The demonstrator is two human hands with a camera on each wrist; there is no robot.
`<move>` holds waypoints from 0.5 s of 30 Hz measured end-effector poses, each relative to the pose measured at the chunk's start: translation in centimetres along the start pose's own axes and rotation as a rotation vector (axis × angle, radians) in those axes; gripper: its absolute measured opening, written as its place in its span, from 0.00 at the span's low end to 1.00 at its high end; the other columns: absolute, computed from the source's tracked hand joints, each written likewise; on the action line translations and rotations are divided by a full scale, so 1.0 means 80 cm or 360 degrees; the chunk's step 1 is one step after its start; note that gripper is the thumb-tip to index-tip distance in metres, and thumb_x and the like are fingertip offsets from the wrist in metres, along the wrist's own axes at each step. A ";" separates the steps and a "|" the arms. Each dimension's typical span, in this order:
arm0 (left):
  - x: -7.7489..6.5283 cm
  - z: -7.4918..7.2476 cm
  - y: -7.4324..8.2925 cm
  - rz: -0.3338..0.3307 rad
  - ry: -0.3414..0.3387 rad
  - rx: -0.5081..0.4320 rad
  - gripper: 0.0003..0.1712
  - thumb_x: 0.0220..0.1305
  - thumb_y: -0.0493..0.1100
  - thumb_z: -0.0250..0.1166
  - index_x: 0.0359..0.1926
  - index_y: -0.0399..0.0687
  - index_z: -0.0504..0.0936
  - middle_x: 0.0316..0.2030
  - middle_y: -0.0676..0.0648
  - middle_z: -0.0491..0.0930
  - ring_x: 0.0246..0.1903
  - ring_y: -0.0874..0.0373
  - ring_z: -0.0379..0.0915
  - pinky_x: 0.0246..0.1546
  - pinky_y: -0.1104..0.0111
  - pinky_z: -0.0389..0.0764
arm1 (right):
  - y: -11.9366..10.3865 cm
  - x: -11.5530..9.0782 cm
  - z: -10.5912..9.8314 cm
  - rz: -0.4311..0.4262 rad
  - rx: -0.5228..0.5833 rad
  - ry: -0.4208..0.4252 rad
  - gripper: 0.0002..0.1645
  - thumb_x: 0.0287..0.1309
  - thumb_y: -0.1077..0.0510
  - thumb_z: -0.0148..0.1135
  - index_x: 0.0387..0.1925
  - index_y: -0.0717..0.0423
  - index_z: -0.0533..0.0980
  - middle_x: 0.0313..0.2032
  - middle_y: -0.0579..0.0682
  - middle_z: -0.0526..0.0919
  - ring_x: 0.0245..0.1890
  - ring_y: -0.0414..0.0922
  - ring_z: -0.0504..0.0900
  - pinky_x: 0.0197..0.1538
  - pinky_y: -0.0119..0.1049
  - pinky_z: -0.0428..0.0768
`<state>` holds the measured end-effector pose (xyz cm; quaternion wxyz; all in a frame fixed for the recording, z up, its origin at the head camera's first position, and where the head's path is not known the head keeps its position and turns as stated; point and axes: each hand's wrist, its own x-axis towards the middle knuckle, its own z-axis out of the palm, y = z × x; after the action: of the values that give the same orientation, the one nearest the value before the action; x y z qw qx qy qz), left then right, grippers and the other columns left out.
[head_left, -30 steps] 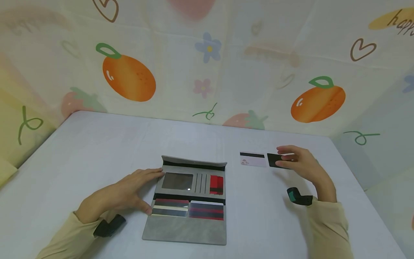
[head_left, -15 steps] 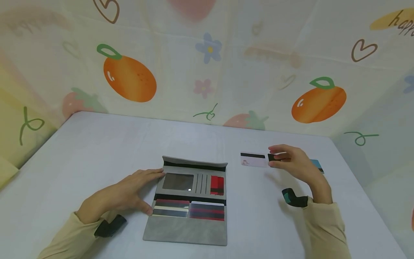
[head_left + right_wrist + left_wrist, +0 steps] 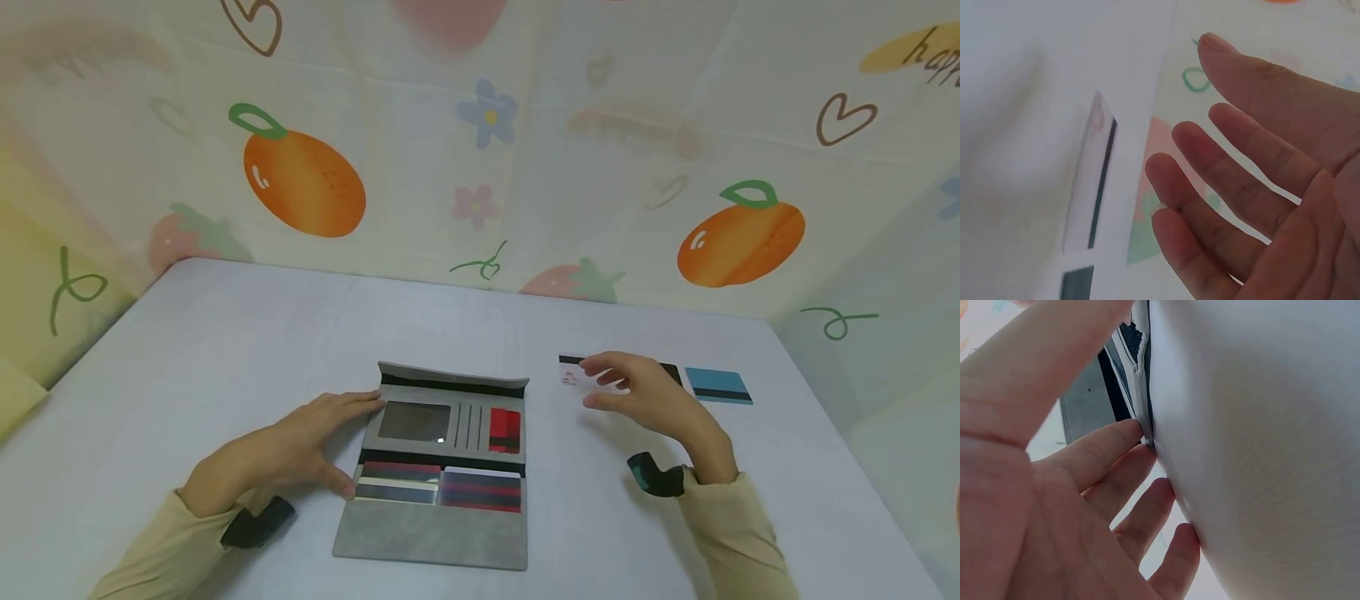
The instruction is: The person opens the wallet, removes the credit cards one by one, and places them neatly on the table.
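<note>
A grey wallet (image 3: 430, 533) lies unfolded on the white table, with several cards in its slots, among them a red card (image 3: 504, 429) at the upper right. My left hand (image 3: 288, 446) rests at the wallet's left edge, thumb and fingertips spread along it; in the left wrist view its fingertips (image 3: 1141, 434) meet the wallet's side and the tabletop. My right hand (image 3: 648, 397) hovers over the loose cards with relaxed, parted fingers and nothing between them. Under its fingers is a white card (image 3: 572, 374) with a black stripe. A black card (image 3: 672, 372) is partly hidden behind the hand.
A blue card (image 3: 718, 385) with a dark stripe lies to the right of the black card, in the same row. Behind the table (image 3: 300, 333) hangs a patterned cloth (image 3: 420, 167). Each wrist wears a dark strapped device (image 3: 656, 475).
My right hand has moved left from the black card to above the white card, uncovering the blue card. The left hand has stayed at the wallet's edge.
</note>
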<state>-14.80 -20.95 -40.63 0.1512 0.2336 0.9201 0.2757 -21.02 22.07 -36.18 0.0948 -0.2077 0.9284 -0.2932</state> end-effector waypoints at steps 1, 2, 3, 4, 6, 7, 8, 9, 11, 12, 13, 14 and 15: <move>0.000 0.000 0.000 0.0005 0.0003 0.0006 0.61 0.37 0.57 0.81 0.72 0.45 0.64 0.73 0.39 0.61 0.68 0.36 0.59 0.63 0.37 0.64 | -0.001 0.000 0.004 -0.0021 -0.0015 -0.0012 0.27 0.59 0.55 0.69 0.57 0.61 0.76 0.52 0.59 0.83 0.51 0.55 0.81 0.57 0.54 0.79; 0.000 0.001 0.000 0.0006 0.0006 0.0006 0.61 0.37 0.57 0.81 0.72 0.45 0.64 0.73 0.39 0.62 0.68 0.36 0.59 0.63 0.37 0.64 | -0.003 0.000 0.007 -0.0038 -0.0019 -0.0027 0.27 0.58 0.55 0.70 0.57 0.61 0.76 0.52 0.59 0.83 0.51 0.55 0.81 0.57 0.54 0.79; 0.000 0.001 0.000 0.0007 0.0006 0.0007 0.61 0.37 0.57 0.81 0.72 0.45 0.64 0.73 0.39 0.62 0.67 0.36 0.59 0.63 0.37 0.64 | -0.004 0.000 0.011 -0.0054 -0.0018 -0.0040 0.27 0.58 0.55 0.70 0.57 0.61 0.76 0.51 0.58 0.83 0.50 0.55 0.82 0.56 0.54 0.79; 0.000 0.001 0.000 0.0010 0.0009 0.0009 0.61 0.37 0.57 0.81 0.72 0.45 0.65 0.73 0.39 0.62 0.67 0.37 0.59 0.63 0.37 0.64 | -0.005 0.000 0.014 -0.0068 -0.0009 -0.0054 0.27 0.58 0.55 0.70 0.57 0.61 0.76 0.51 0.58 0.83 0.50 0.54 0.82 0.56 0.54 0.79; 0.000 0.001 0.000 0.0015 0.0010 0.0013 0.61 0.37 0.57 0.81 0.72 0.44 0.65 0.73 0.39 0.62 0.67 0.37 0.60 0.63 0.38 0.65 | -0.009 0.000 0.022 -0.0089 0.0022 -0.0086 0.28 0.58 0.55 0.70 0.58 0.61 0.76 0.51 0.57 0.83 0.50 0.54 0.82 0.56 0.54 0.79; 0.000 0.000 0.000 0.0010 0.0008 0.0013 0.60 0.37 0.57 0.81 0.72 0.44 0.65 0.73 0.40 0.62 0.67 0.37 0.60 0.63 0.38 0.65 | -0.010 0.000 0.025 -0.0099 0.0041 -0.0100 0.29 0.57 0.55 0.70 0.58 0.61 0.75 0.51 0.57 0.83 0.50 0.54 0.82 0.56 0.54 0.79; -0.001 0.000 0.001 0.0003 0.0006 0.0011 0.60 0.37 0.56 0.81 0.72 0.45 0.64 0.73 0.40 0.62 0.68 0.37 0.59 0.63 0.38 0.64 | -0.012 0.000 0.029 -0.0105 0.0057 -0.0115 0.30 0.58 0.54 0.70 0.59 0.61 0.75 0.51 0.57 0.83 0.51 0.54 0.81 0.57 0.54 0.79; -0.001 0.000 0.001 0.0005 0.0007 0.0011 0.60 0.37 0.56 0.81 0.72 0.44 0.64 0.73 0.40 0.62 0.67 0.37 0.59 0.63 0.38 0.64 | -0.014 0.000 0.032 -0.0113 0.0071 -0.0125 0.30 0.57 0.54 0.71 0.59 0.61 0.74 0.51 0.57 0.83 0.51 0.54 0.81 0.57 0.54 0.79; -0.001 -0.001 0.001 0.0006 0.0007 0.0010 0.60 0.37 0.56 0.81 0.72 0.44 0.64 0.73 0.39 0.62 0.67 0.37 0.59 0.63 0.37 0.64 | -0.018 0.001 0.039 -0.0127 0.0087 -0.0133 0.31 0.57 0.54 0.71 0.60 0.60 0.74 0.51 0.56 0.82 0.51 0.53 0.81 0.57 0.53 0.79; -0.001 -0.001 0.001 0.0004 0.0006 0.0010 0.60 0.37 0.56 0.81 0.72 0.44 0.64 0.73 0.39 0.62 0.67 0.37 0.59 0.63 0.37 0.64 | -0.020 0.002 0.043 -0.0144 0.0095 -0.0137 0.31 0.57 0.54 0.71 0.60 0.60 0.74 0.51 0.55 0.82 0.51 0.52 0.81 0.57 0.53 0.79; -0.001 -0.001 0.001 0.0000 0.0005 0.0009 0.60 0.37 0.56 0.81 0.72 0.44 0.64 0.73 0.39 0.62 0.67 0.37 0.59 0.63 0.37 0.64 | -0.022 0.002 0.046 -0.0158 0.0099 -0.0141 0.31 0.56 0.55 0.71 0.60 0.60 0.74 0.51 0.55 0.82 0.51 0.52 0.81 0.57 0.53 0.79; -0.001 -0.001 0.001 -0.0006 0.0002 0.0007 0.61 0.37 0.56 0.81 0.72 0.44 0.64 0.73 0.39 0.61 0.68 0.37 0.59 0.63 0.37 0.64 | -0.024 0.003 0.049 -0.0172 0.0102 -0.0145 0.31 0.56 0.55 0.72 0.60 0.60 0.74 0.51 0.54 0.82 0.51 0.52 0.82 0.57 0.52 0.79; -0.001 -0.001 0.002 -0.0010 0.0001 0.0006 0.61 0.37 0.56 0.81 0.72 0.44 0.64 0.73 0.39 0.61 0.68 0.37 0.59 0.63 0.37 0.64 | -0.027 0.003 0.052 -0.0182 0.0105 -0.0148 0.31 0.56 0.55 0.72 0.59 0.60 0.75 0.51 0.54 0.82 0.51 0.51 0.82 0.57 0.52 0.79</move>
<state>-14.74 -20.91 -40.49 0.1515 0.2308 0.9213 0.2737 -19.30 18.28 -38.33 0.1276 -0.2706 0.8994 -0.3188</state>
